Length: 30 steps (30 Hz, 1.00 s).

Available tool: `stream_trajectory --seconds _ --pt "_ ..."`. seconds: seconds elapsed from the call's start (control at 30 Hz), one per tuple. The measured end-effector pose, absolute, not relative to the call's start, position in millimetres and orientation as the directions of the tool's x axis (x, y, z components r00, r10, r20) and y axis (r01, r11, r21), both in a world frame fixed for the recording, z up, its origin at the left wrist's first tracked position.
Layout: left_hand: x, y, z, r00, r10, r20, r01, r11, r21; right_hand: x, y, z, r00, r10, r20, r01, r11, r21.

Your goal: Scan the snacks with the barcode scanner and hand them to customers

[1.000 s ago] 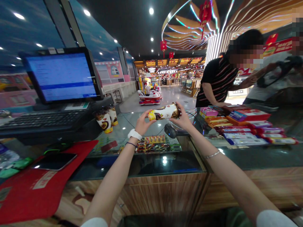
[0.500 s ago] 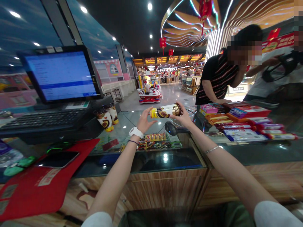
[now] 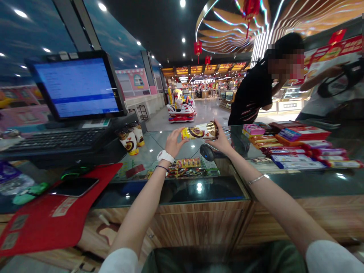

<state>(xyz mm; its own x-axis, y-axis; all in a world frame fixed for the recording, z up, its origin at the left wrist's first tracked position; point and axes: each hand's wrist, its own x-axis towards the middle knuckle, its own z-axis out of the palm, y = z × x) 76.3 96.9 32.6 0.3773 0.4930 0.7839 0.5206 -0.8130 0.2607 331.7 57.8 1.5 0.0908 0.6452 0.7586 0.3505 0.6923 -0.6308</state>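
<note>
The left hand (image 3: 176, 142) curls closed around the left end of a printed paper snack tube (image 3: 199, 131), whose long axis lies level, left to right, above the glass table (image 3: 173, 191). The right hand (image 3: 222, 141) grips the other end, nearer the barcode scanner (image 3: 207, 152) just below.

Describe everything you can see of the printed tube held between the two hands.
The tube is a slim cylindrical package with a wrapper that looks like paper or card, printed in cream and yellow with a brown swirl and a gold band at one end. It lies nearly level, rising slightly to the right, held above the glass counter. The left hand grips the yellow end and the right hand the gold end. Any lettering is too small to read.
</note>
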Motion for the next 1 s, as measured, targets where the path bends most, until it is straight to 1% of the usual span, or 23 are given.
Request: stream_trajectory --seconds 0.13,0.23,0.37,0.5,0.6,0.67,0.8,1.0 --pt "77.1 98.0 31.8 0.393 0.512 0.764 0.544 -0.799 0.255 335.7 59.3 1.2 0.081 0.604 0.793 0.414 0.703 -0.578" --pt "77.0 98.0 31.7 0.414 0.5 0.761 0.539 -0.808 0.238 339.2 57.5 3.4 0.064 0.626 0.777 0.403 0.696 -0.594" --pt "76.6 96.4 31.2 0.447 0.46 0.767 0.543 -0.821 0.176 341.2 54.6 6.0 0.057 0.659 0.75 0.382 0.68 -0.626" --pt "77.4 93.5 31.3 0.402 0.457 0.793 0.597 -0.788 0.151 340.0 53.4 5.7 0.024 0.657 0.753 0.367 0.695 -0.618" --pt "78.0 90.4 32.3 0.403 0.461 0.791 0.626 -0.769 0.129 339.2 55.1 3.2 -0.004 0.649 0.761 0.363 0.71 -0.604" --pt "78.0 88.7 32.9 0.411 0.465 0.784 0.641 -0.759 0.114 339.1 57.4 0.9 -0.011 0.621 0.784 0.386 0.726 -0.569" --pt "77.1 88.4 32.4 0.421 0.465 0.779 0.657 -0.748 0.093 340.1 61.4 -2.6 0.007 0.539 0.842 0.488 0.733 -0.474" --pt "78.0 92.0 30.3 0.435 0.474 0.765 0.672 -0.737 0.075 341.9 57.7 -0.4 0.033 0.595 0.803 0.541 0.665 -0.515"
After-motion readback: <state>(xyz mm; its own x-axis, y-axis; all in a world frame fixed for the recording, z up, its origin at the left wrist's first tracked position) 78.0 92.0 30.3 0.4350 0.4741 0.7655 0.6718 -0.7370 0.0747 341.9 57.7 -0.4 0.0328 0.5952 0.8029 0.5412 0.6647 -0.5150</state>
